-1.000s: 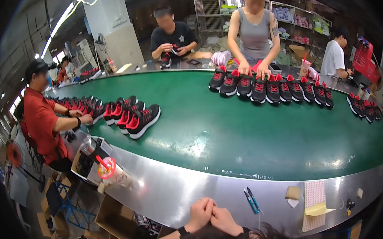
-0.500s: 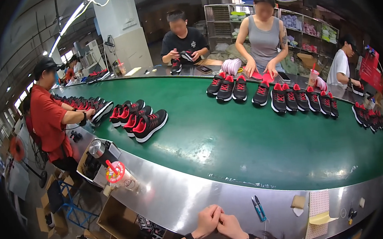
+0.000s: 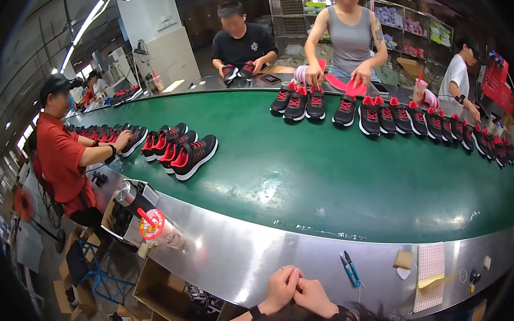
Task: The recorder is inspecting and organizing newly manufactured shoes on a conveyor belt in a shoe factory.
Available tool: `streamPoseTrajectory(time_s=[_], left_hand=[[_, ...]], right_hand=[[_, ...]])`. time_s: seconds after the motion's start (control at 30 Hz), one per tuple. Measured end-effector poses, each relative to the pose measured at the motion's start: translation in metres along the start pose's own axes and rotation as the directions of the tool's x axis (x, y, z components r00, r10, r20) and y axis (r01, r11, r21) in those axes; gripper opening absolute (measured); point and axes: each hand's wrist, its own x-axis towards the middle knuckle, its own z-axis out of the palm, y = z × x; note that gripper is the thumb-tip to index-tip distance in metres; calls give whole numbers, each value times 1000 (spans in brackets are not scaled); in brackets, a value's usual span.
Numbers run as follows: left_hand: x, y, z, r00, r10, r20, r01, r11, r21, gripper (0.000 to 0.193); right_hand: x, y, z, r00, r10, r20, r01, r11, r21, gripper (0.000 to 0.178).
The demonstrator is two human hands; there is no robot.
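My left hand (image 3: 281, 287) and my right hand (image 3: 313, 296) rest together at the near edge of the metal worktop, fingers curled and knuckles touching. Both are closed, and nothing shows in them. A dark band circles my left wrist. Right of my hands lies a pair of blue-handled thread snips (image 3: 351, 270). Farther right are a tan block (image 3: 403, 260), a white piece (image 3: 403, 273) and a sheet of small pink-marked labels (image 3: 430, 267) with a yellow strip across it. Black sneakers with red lining (image 3: 190, 157) stand on the green belt, out of my reach.
The green belt (image 3: 305, 181) runs beyond the metal ledge (image 3: 227, 253). A red-lidded drink cup (image 3: 162, 230) and a steel tumbler (image 3: 134, 196) stand left. Below are cardboard boxes (image 3: 170, 295). Co-workers handle shoes and red insoles (image 3: 355, 87) across the belt and at left.
My hands stay closed together. A co-worker opposite has raised a red insole over the shoes; another now has two shoes at the table. The left co-worker's shoe is down on the belt.
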Motion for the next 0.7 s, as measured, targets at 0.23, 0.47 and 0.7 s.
streamPoseTrajectory(time_s=[0.23,0.47,0.7], left_hand=[[-4,7,4,1000,-19,18,19,1000,15,21],[-5,7,10,1000,-26,13,26,1000,1,20],[-3,10,18,1000,-9,25,10,1000,-22,19]], right_hand=[[-8,0,-3,999,-20,-33,21,1000,4,15],[-7,7,-5,996,-77,-42,77,997,-2,14],[-13,14,-10,997,-61,-46,60,998,-38,15]])
